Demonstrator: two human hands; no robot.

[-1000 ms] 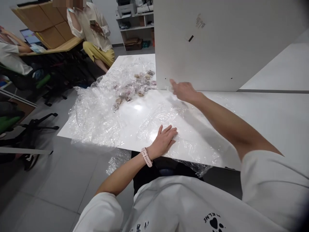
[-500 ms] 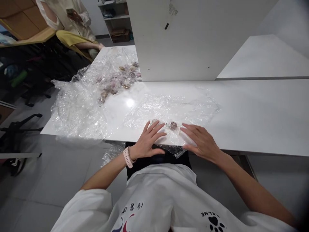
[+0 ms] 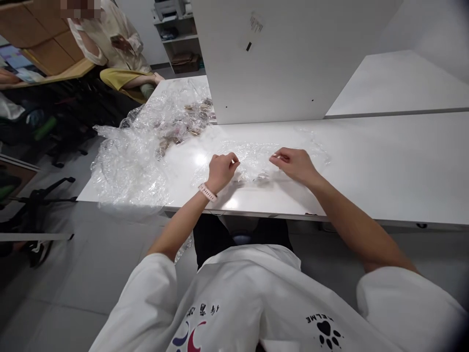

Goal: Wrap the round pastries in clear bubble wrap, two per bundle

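A sheet of clear bubble wrap lies on the white table in front of me, its near part raised between my two hands. My left hand, with a pale pink wristband, pinches the film at its left. On the other side my right hand has thumb and fingers pressed together on it. Both hands are held a little above the tabletop, with shadows below them. Some small item seems to be under the crumpled near edge, but the glossy plastic hides what it is.
A heap of crumpled bubble wrap with wrapped brownish and pinkish items covers the table's left end. A white upright panel stands behind the work area. A seated person holds a phone at the far left. White tabletop stretches right.
Both hands have moved forward over the table, and their spread fingers have closed into pinches. The film's near edge, which hung over the table front, is now lifted and folded away from me.
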